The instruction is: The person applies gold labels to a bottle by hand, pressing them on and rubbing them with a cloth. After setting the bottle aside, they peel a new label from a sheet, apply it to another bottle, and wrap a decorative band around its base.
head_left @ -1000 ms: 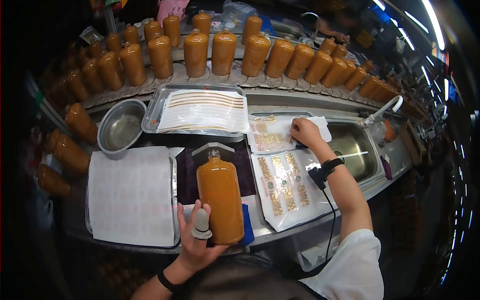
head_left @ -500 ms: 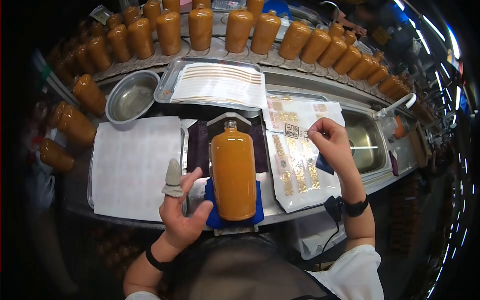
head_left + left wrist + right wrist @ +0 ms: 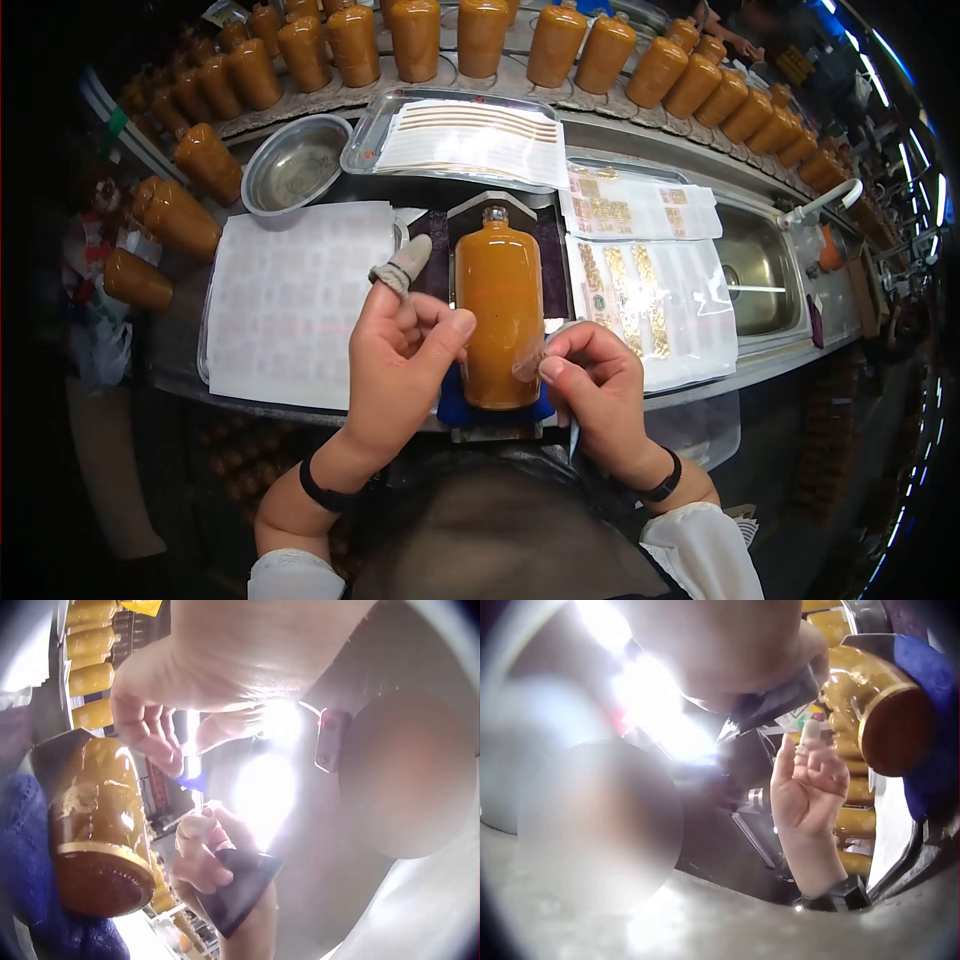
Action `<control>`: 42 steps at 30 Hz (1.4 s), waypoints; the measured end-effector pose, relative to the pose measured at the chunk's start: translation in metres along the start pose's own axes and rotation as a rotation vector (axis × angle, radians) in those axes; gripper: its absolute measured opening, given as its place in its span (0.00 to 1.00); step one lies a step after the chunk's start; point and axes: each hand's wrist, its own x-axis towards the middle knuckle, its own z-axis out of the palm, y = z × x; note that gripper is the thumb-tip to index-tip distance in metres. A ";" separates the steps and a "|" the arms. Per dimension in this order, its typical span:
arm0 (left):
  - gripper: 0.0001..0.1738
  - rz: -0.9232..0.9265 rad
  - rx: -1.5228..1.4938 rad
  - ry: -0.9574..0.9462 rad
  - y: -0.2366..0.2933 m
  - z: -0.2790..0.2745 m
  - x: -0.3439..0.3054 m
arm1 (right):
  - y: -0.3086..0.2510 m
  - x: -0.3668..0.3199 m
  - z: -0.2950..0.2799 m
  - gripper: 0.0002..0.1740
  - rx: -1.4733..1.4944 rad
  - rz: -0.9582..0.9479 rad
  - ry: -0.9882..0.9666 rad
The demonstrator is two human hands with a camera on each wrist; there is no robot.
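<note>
A glossy amber bottle point(image 3: 497, 300) lies in a stand on a blue cloth point(image 3: 453, 400), neck pointing away. At its lower right my right hand point(image 3: 600, 395) pinches a small clear film decal point(image 3: 529, 362) between thumb and forefinger. That hand also keeps a dark flat scraper point(image 3: 240, 889) against its palm, clearest in the left wrist view. My left hand point(image 3: 400, 350) is raised at the bottle's left side, fingers loosely bent and thumb apart in the right wrist view. A knitted finger cover point(image 3: 405, 265) sits on its forefinger.
Decal sheets point(image 3: 655, 310) with gold print lie right, beside a sink point(image 3: 760, 270). A paper-covered tray point(image 3: 300, 300) is left, a metal bowl point(image 3: 297, 165) behind it. A tray of strips point(image 3: 475, 140) stands behind the bottle. Several amber bottles point(image 3: 480, 40) line the back.
The right hand has lifted a printed clear film off the sheets and brought it left to the bottle. My left hand has let go of the bottle and risen beside it.
</note>
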 end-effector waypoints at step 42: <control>0.34 -0.013 -0.090 -0.144 -0.056 -0.015 0.024 | 0.032 0.065 -0.014 0.19 -0.159 -0.106 0.004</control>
